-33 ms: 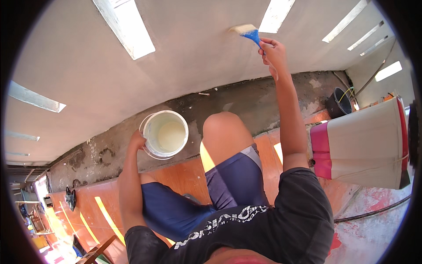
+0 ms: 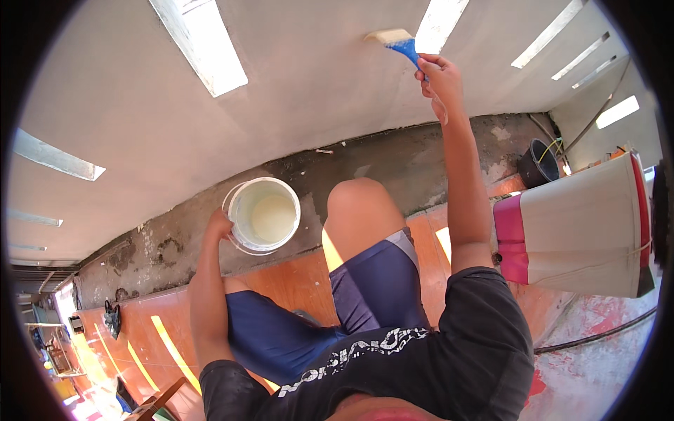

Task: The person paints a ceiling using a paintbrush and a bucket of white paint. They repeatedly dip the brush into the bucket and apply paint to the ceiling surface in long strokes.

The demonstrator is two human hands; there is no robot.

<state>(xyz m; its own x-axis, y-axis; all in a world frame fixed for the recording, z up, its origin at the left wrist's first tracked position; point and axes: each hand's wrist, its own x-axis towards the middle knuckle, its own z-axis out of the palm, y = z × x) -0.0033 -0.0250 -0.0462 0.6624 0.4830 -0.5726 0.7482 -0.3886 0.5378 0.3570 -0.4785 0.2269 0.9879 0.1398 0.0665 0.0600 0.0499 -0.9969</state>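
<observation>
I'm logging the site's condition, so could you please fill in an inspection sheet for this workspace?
Surface: smooth grey wall above a rough, dark cement strip; glossy orange tiled floor.
Job's things: flat blue-handled brush with pale bristles, bristles at the wall; round white plastic bucket with pale liquid inside.
Clutter: large off-white object with a magenta band; round black bucket, both on the right.
Hands: right hand holds the brush's handle; left hand grips the white bucket's left side.
Cables: black cable or hose, lower right.
Surroundings: bright slit openings in the wall.
</observation>
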